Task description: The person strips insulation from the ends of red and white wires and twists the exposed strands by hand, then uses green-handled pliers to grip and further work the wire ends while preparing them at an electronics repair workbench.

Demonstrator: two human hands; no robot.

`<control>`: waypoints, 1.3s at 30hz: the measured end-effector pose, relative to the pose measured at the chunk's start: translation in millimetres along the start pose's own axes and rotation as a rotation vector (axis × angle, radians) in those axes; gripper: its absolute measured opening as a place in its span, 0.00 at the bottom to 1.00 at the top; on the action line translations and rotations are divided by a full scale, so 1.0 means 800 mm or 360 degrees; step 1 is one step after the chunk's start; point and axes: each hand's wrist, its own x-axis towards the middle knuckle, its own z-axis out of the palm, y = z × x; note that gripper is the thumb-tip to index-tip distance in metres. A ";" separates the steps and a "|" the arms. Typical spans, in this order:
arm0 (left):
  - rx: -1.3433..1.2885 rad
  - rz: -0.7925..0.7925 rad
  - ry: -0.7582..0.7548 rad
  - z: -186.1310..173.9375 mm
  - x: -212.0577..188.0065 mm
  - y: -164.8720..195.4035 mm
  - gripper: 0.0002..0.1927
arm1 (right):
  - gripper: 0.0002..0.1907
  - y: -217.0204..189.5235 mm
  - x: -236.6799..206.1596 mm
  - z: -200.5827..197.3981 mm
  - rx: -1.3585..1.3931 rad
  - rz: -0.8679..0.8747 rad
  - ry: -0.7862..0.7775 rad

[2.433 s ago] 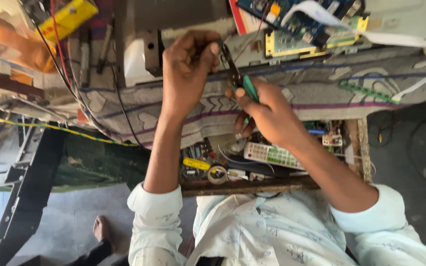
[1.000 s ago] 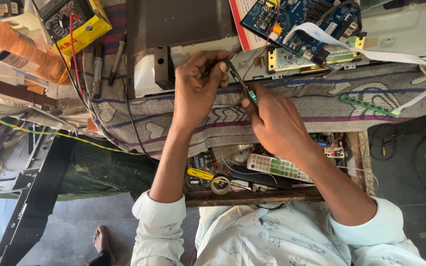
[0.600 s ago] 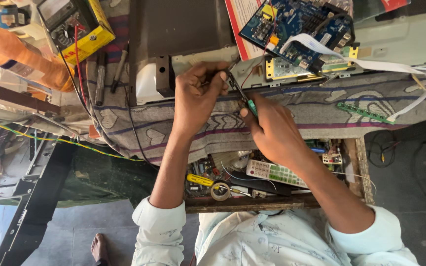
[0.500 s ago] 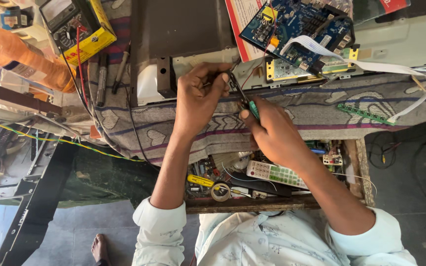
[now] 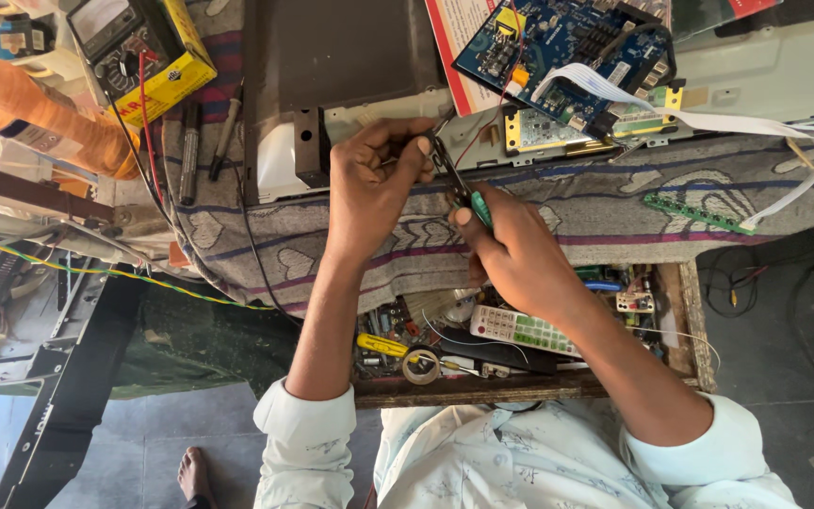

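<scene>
Though partly hidden, green-handled cutters [image 5: 468,200], perhaps.

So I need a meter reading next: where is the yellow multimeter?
In the head view the yellow multimeter lies top left on the patterned cloth, between the orange bottle and the dark panel.

A yellow multimeter [image 5: 138,52] sits beside an orange bottle [image 5: 40,113] on the cloth-covered bench [image 5: 614,212]. A blue circuit board [image 5: 558,47] lies farther right; a white remote [image 5: 520,330] rests in the open drawer [image 5: 694,330].

Both hands at the bench edge — left hand [image 5: 374,184] pinching, right hand [image 5: 511,254] gripping green-handled cutters [image 5: 463,193]
</scene>
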 end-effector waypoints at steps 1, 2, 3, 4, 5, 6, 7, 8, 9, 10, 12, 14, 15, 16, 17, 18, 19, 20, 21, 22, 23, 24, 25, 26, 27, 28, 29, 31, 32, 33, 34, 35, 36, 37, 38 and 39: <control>-0.0008 -0.0018 0.0000 0.000 0.000 0.000 0.10 | 0.13 0.000 0.001 0.000 0.0017 0.0011 -0.0017; -0.0012 -0.0011 -0.0002 0.000 0.000 0.000 0.10 | 0.13 0.001 0.002 -0.001 0.0034 0.0018 -0.0031; -0.0017 -0.0006 -0.0004 0.000 0.000 0.001 0.10 | 0.13 0.001 0.002 -0.001 0.0052 0.0027 -0.0046; -0.0023 -0.0003 -0.0006 0.000 0.000 0.001 0.10 | 0.13 0.002 0.002 -0.001 0.0038 0.0016 -0.0039; -0.0009 -0.0009 -0.0008 0.000 0.000 0.001 0.10 | 0.13 0.002 0.003 -0.001 0.0024 0.0007 -0.0033; 0.0005 -0.0012 -0.0008 0.000 -0.001 0.001 0.10 | 0.13 0.003 0.003 -0.001 0.0009 -0.0006 -0.0026; 0.0021 -0.0013 -0.0007 0.001 -0.001 0.002 0.10 | 0.13 0.003 0.003 -0.001 0.0018 0.0017 -0.0028; 0.0031 -0.0003 0.0000 0.001 -0.001 0.003 0.10 | 0.13 0.004 0.002 -0.001 0.0028 0.0042 -0.0030; 0.0040 0.0006 0.0006 0.002 -0.002 0.004 0.10 | 0.13 0.004 0.002 -0.001 0.0037 0.0067 -0.0031; 0.0051 0.0016 0.0010 0.002 -0.002 0.005 0.09 | 0.13 0.005 0.002 0.000 -0.0072 -0.0066 0.0031; 0.0134 0.0022 0.0020 0.003 -0.004 0.008 0.09 | 0.12 0.008 0.001 0.001 -0.0290 -0.0324 0.0150; 0.0220 0.0065 0.0018 0.002 -0.004 0.012 0.09 | 0.12 0.010 0.000 0.003 -0.0352 -0.0290 0.0201; 0.0263 0.0103 0.0011 0.002 -0.004 0.013 0.09 | 0.12 0.010 0.000 0.003 -0.0383 -0.0274 0.0227; 0.0306 0.0139 0.0004 0.001 -0.004 0.014 0.09 | 0.12 0.011 0.000 0.004 -0.0425 -0.0347 0.0253; 0.0309 0.0133 -0.0003 0.001 -0.004 0.015 0.09 | 0.12 0.010 0.001 0.004 -0.0466 -0.0419 0.0278; 0.0312 0.0130 -0.0011 0.000 -0.003 0.015 0.09 | 0.12 0.009 0.001 0.003 -0.0507 -0.0493 0.0306; 0.0315 0.0128 -0.0019 0.000 -0.002 0.014 0.09 | 0.12 0.008 0.001 0.002 -0.0454 -0.0443 0.0269; 0.0266 0.0101 -0.0016 0.000 -0.002 0.013 0.08 | 0.12 0.006 0.000 0.000 -0.0402 -0.0394 0.0228; 0.0217 0.0073 -0.0014 0.000 0.000 0.012 0.08 | 0.12 0.004 0.000 -0.001 -0.0349 -0.0344 0.0187; 0.0168 0.0043 -0.0012 0.001 0.000 0.010 0.08 | 0.12 0.002 0.000 -0.002 -0.0305 -0.0241 0.0154; 0.0142 0.0042 -0.0011 0.000 0.001 0.008 0.08 | 0.12 0.000 -0.001 -0.003 -0.0263 -0.0140 0.0121; 0.0117 0.0039 -0.0011 0.000 0.002 0.006 0.08 | 0.12 -0.001 -0.001 -0.004 -0.0220 -0.0037 0.0087; 0.0091 0.0031 -0.0014 0.000 0.002 0.004 0.08 | 0.12 -0.003 -0.001 -0.004 -0.0161 0.0039 0.0068; 0.0074 0.0026 -0.0019 -0.001 0.001 0.003 0.08 | 0.12 -0.003 -0.002 -0.004 -0.0102 0.0113 0.0051; 0.0058 0.0027 -0.0023 -0.001 0.002 0.002 0.08 | 0.13 -0.004 -0.001 -0.003 -0.0045 0.0181 0.0035; 0.0042 0.0026 -0.0027 -0.001 0.002 0.001 0.08 | 0.12 -0.003 -0.001 -0.003 -0.0131 0.0081 0.0074; 0.0044 0.0026 -0.0024 -0.001 0.002 0.000 0.08 | 0.12 -0.002 -0.001 -0.002 -0.0216 -0.0019 0.0110; 0.0046 0.0032 -0.0019 -0.001 0.002 0.000 0.08 | 0.12 0.000 -0.001 -0.001 -0.0311 -0.0200 0.0178; 0.0060 0.0032 -0.0018 -0.001 0.001 0.000 0.08 | 0.11 0.002 -0.001 0.000 -0.0322 -0.0279 0.0205; 0.0074 0.0032 -0.0015 -0.001 0.002 0.000 0.08 | 0.11 0.003 -0.001 0.001 -0.0332 -0.0359 0.0231; 0.0088 0.0032 -0.0012 -0.001 0.002 0.001 0.08 | 0.11 0.005 -0.001 0.002 -0.0377 -0.0362 0.0239; 0.0085 0.0024 -0.0009 -0.001 0.001 0.001 0.08 | 0.11 0.005 -0.002 0.004 -0.0422 -0.0364 0.0247; 0.0082 0.0017 -0.0005 0.000 0.001 0.002 0.08 | 0.12 0.006 -0.003 0.005 -0.0467 -0.0367 0.0255; 0.0079 0.0010 -0.0003 0.000 0.001 0.003 0.08 | 0.12 0.006 -0.003 0.007 -0.0493 -0.0402 0.0254; 0.0099 0.0012 0.0002 0.000 0.000 0.003 0.08 | 0.12 0.005 -0.004 0.008 -0.0518 -0.0436 0.0254; 0.0118 0.0013 0.0006 0.000 0.000 0.004 0.08 | 0.13 0.005 -0.005 0.009 -0.0544 -0.0470 0.0253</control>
